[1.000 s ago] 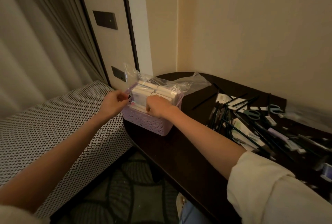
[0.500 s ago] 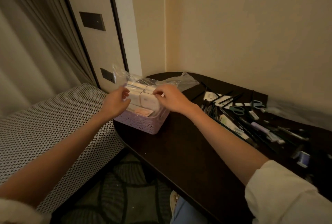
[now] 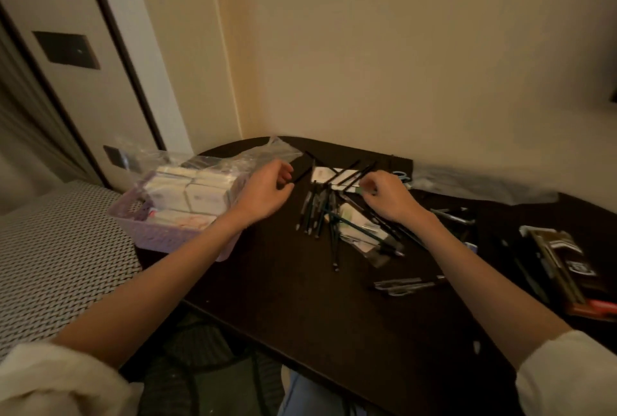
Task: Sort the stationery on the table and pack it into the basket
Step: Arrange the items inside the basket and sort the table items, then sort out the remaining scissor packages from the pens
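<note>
Your hands have left the basket (image 3: 160, 235), packed with white boxes at the tabletop's (image 3: 300, 298) left edge: left hand (image 3: 263, 193) loosely curled, empty; right hand (image 3: 387, 197) reaching into the pens (image 3: 320, 215), grip unclear.

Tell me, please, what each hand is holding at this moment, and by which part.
The left hand holds nothing; its fingers hang loosely curled above the table. The right hand reaches into the pile of pens; whether its fingers grip anything cannot be told.

No legible text; print on white boxes (image 3: 203, 197) in basket (image 3: 160, 238) too blurred to read.
</note>
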`<state>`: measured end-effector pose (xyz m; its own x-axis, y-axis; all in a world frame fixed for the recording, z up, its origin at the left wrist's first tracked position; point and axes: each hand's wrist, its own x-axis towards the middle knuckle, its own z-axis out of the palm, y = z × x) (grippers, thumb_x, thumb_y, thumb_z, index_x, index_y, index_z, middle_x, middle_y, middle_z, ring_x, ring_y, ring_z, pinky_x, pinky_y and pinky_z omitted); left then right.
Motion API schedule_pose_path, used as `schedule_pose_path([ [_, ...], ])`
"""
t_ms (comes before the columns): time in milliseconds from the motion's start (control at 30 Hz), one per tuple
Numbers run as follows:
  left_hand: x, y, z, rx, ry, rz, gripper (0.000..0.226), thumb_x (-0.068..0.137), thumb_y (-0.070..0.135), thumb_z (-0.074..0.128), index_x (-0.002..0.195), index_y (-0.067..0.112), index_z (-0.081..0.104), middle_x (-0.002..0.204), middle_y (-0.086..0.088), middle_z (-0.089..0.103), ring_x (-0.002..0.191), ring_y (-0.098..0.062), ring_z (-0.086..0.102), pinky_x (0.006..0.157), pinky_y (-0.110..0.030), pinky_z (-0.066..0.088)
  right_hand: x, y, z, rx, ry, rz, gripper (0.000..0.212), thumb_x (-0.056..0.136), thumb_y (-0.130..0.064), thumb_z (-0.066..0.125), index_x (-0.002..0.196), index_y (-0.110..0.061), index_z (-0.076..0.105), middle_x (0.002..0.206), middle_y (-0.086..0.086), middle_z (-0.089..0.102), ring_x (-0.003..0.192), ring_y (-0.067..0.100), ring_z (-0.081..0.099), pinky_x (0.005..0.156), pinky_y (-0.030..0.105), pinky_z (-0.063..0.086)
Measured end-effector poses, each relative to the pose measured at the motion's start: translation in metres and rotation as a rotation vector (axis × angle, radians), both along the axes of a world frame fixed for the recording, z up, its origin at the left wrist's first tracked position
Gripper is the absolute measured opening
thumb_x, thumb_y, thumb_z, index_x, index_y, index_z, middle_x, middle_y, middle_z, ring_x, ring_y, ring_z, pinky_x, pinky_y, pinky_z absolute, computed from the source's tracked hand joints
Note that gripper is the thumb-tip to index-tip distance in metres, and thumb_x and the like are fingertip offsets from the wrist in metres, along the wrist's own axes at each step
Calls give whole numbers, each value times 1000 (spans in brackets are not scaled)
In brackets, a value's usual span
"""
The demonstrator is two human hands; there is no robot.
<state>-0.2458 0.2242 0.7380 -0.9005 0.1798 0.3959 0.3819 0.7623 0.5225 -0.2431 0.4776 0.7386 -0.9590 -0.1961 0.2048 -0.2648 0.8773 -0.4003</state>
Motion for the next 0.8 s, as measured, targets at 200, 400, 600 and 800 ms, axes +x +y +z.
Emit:
schedule_pose_path([
  [200, 2, 64, -34, -229, -93, -286, 27, 90, 16, 64, 116, 13, 60, 113, -3, 64, 104, -14, 60, 89, -27, 50, 27, 44, -33, 9, -156, -19, 25, 90, -14, 65, 114, -7, 66, 114, 9, 66, 105, 20, 61, 89, 30, 51],
  [400, -4, 101, -55, -425, -76, -418, 34, 94, 23, 59, 127, 16, 57, 129, -2, 59, 122, -17, 51, 103, -33, 41, 42, 61, -56, 49, -158, 34, 25, 85, -30, 70, 97, -8, 70, 123, 8, 64, 136, 10, 38, 92, 24, 39],
  [600, -8, 110, -61, -618, -40, -553, 51, 85, 43, 67, 130, 21, 55, 133, 0, 54, 124, -16, 45, 103, -34, 35, 49, 55, -69, 52, -161, 59, 26, 91, -31, 63, 107, -12, 67, 103, 4, 62, 89, 11, 55, 77, 25, 47],
  [800, -3, 103, -70, -588, -12, -562, 27, 89, 29, 65, 114, 21, 61, 116, 2, 58, 113, -15, 48, 100, -33, 37, 42, 60, -74, -46, -151, 3, 20, 96, -13, 53, 108, -7, 68, 106, 7, 69, 96, 17, 63, 85, 32, 52],
])
